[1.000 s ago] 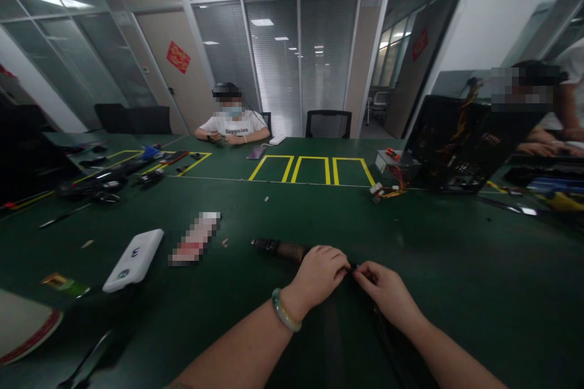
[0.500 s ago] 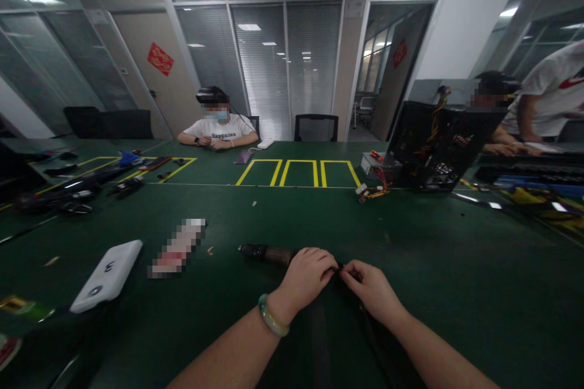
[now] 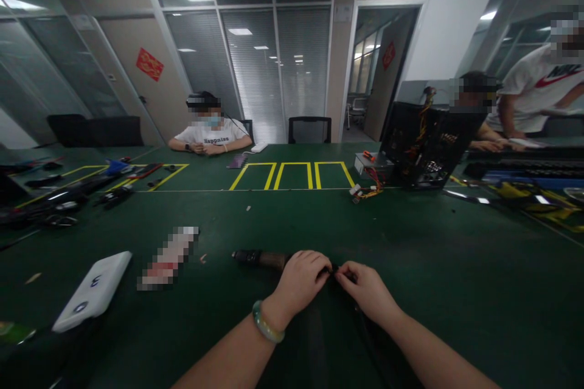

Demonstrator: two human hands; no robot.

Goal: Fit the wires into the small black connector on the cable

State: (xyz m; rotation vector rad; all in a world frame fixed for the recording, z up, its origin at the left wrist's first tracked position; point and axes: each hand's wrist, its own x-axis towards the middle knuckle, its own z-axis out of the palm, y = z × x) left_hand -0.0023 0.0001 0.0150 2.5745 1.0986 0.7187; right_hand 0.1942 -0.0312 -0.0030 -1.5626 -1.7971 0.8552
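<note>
My left hand [image 3: 300, 279], with a green bangle at the wrist, is curled over a dark rod-like tool [image 3: 260, 258] that lies on the green table [image 3: 447, 267]. My right hand [image 3: 367, 292] meets it fingertip to fingertip, pinching a small dark part between them. A black cable or strap [image 3: 365, 340] runs from under the hands toward me. What exactly the fingers pinch is too dark to make out.
A white box [image 3: 93, 292] and a blurred packet [image 3: 168, 258] lie to the left. An open computer case [image 3: 426, 146] with loose wires stands at the back right beside two people. Another person sits at the far side. Tools lie at the far left by yellow tape boxes [image 3: 292, 175].
The view has swung a little to the right and down, so everything slides left in frame. My two hands stay pressed together at the tool's end.
</note>
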